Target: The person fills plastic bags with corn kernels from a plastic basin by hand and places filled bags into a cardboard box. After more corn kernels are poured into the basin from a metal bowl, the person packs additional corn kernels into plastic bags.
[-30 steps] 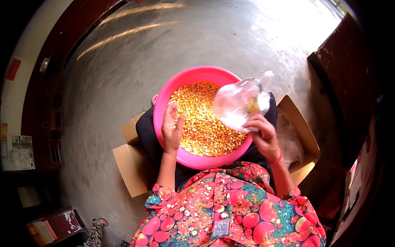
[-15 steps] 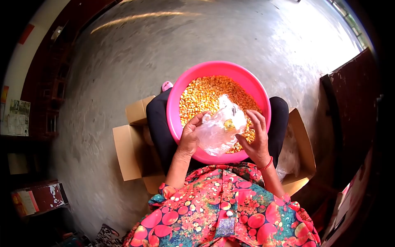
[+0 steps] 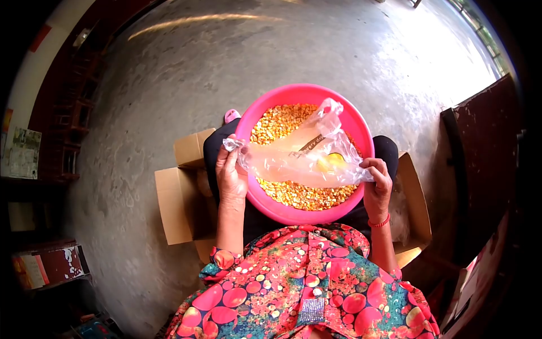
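A clear plastic bag (image 3: 282,164) with dark lettering and a yellow patch is stretched between my two hands. My left hand (image 3: 230,172) pinches its gathered left end, above the basin's left rim. At the right rim, my right hand (image 3: 377,183) grips the opposite edge with closed fingers. Beneath the bag sits a pink basin (image 3: 271,212) on my lap, holding yellow-orange corn kernels (image 3: 307,198). Part of the kernels shows only through the film. A red bracelet (image 3: 379,221) circles my right wrist.
An open cardboard box (image 3: 176,203) stands by my left leg. Another cardboard box (image 3: 416,203) is at my right, with clear plastic inside. Dark wooden furniture (image 3: 485,141) rises on the right. Grey concrete floor (image 3: 186,73) spreads ahead.
My hands have moved apart, left hand to the left and up, right hand to the right. The crumpled bag is now spread out, and my right hand has closed on its edge.
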Available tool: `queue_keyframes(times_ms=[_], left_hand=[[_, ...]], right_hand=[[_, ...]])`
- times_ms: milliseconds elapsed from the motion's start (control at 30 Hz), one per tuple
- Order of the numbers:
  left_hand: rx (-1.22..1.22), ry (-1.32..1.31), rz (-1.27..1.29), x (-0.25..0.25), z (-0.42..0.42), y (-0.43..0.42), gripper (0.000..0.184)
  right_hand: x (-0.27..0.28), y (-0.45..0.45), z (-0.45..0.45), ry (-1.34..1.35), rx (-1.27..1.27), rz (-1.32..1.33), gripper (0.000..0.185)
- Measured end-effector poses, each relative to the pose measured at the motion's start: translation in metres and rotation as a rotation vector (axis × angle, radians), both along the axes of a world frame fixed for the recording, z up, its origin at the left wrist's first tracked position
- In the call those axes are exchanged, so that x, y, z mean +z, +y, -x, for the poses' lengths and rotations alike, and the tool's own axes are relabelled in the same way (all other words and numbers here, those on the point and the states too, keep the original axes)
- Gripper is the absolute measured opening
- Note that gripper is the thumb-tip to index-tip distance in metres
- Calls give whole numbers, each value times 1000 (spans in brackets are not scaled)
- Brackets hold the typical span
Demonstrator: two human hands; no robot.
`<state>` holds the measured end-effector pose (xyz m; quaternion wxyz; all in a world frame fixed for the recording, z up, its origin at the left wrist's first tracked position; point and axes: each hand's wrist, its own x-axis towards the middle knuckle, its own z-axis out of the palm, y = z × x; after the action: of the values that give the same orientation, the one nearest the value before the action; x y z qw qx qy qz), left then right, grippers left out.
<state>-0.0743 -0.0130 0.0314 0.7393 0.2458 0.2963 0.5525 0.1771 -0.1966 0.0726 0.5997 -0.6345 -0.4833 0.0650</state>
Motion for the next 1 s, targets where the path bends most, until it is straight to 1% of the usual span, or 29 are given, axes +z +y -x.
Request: queue_keyframes(times_ms=[67,100,133,200,267,333,400,433,467,533,600,633,667,733,800,833,867,933,967,1000], left_hand=[[21,-24,44,-1,2,3,25],[22,-25,45,0,1,4,25],[59,-17,36,3,0,5,25],[98,-8,25,6,3,8,25],[-51,-63,-90,10,11,13,28],[-78,-69,-69,19,11,14,25],[-335,-130,-262,35,7,16,22],[-328,-34,-286,44,2,14,20],[-328,-35,-287,52,-4,14,20],[-507,-98,-448,66,-17,16,20],[-545,-131,-462,81,-31,11,18],[-636,-194,-486,88,-37,8,17],[-729,-258,-509,93,-42,6,18],[-798,-256,-495,97,-50,1,18],[-728,-155,-510,99,-59,-5,18],[-661,-74,-486,97,-61,-7,18],[-711,-140,-501,83,-60,0,25],[-481,80,-323,90,-71,-14,40],[-478,144,-304,95,-75,-16,61],[-499,141,-303,87,-77,-20,61]], right_hand=[[-1,-10,-2,-147,35,168,26],[0,-12,0,-228,46,209,26],[-2,-15,2,-227,84,254,26],[-2,-17,6,-166,242,333,24],[8,-20,8,74,460,442,31],[21,-15,11,159,508,419,36],[33,-8,15,279,473,375,37],[36,-4,15,413,499,319,35],[40,3,16,510,559,225,33],[41,17,18,596,599,198,38],[51,36,32,308,489,247,48],[55,44,37,66,473,213,58],[59,50,46,-24,462,203,57],[57,58,57,-296,407,230,41],[37,55,54,-392,438,234,23],[32,51,52,-282,437,236,14],[27,47,51,-212,417,225,13],[19,35,44,-112,284,244,10],[18,31,41,-123,166,213,10],[17,28,38,-132,56,178,9]])
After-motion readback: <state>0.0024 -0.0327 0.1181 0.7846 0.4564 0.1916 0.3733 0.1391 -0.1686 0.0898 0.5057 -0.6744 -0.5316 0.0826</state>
